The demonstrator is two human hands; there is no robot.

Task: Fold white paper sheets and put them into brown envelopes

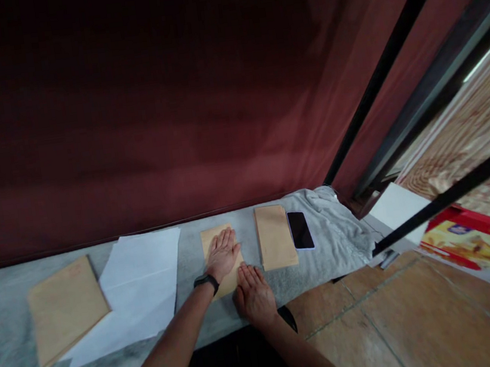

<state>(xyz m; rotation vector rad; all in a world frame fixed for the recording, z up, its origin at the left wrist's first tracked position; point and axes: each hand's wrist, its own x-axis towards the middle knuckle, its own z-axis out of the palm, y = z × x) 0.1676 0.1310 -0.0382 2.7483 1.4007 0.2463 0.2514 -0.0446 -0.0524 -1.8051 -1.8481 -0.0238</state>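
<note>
An indoor paper-work corner — whether home or shop cannot be told. A long, narrow bench draped in grey cloth [247,225] carries flat tan paper envelopes [275,236]; behind it rises a plain dark-red wall [174,126], beneath it lie brownish-orange floor tiles [406,312], and right of it stands a red-and-yellow printed panel [483,242].

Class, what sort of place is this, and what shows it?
Possibly a makeshift indoor work corner: a narrow cloth-covered surface against a dark red wall, holding brown paper packets, above a tiled floor.
</note>
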